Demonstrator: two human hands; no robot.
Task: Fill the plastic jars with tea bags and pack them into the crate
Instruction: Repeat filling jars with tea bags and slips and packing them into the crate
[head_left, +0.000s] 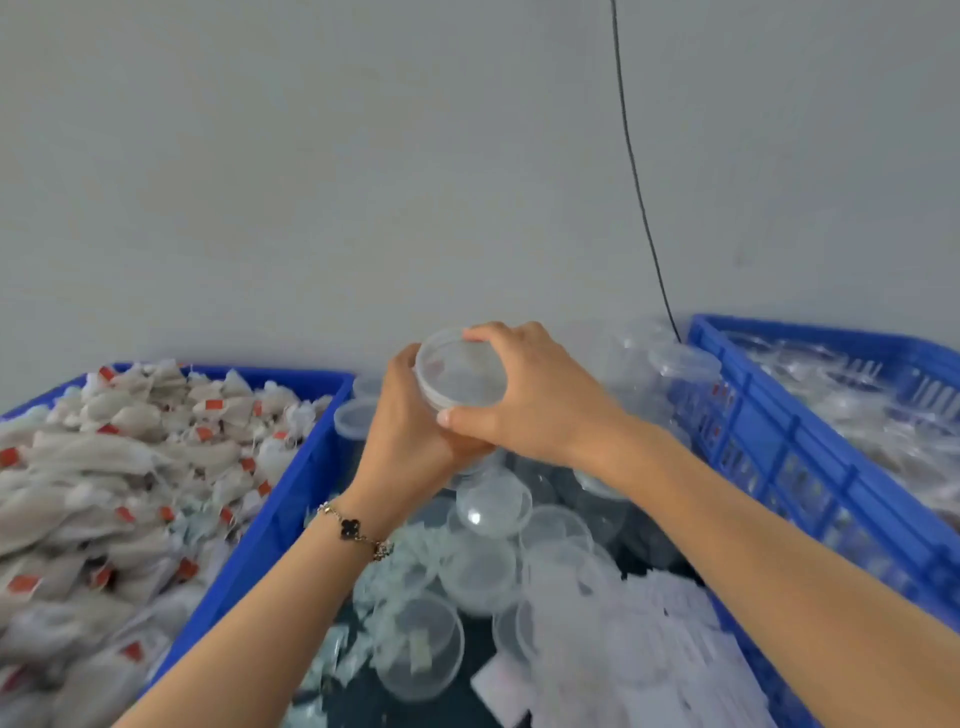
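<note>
Left hand (410, 431) cups the clear jar (457, 410) from below, right hand (524, 395) grips its lid (460, 371) rim; likely light, slick, thin-walled, so hold by the rim.

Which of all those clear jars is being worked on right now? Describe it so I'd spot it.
Look between the two blue crates, above the heap of loose jars. The jar is the only one lifted up, gripped by the left hand while the right hand grips its lid.

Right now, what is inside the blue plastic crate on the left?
The blue plastic crate on the left holds a heap of white tea bags with red tags, up to its rim. The heap covers the bottom, so nothing beneath it can be seen.
</note>
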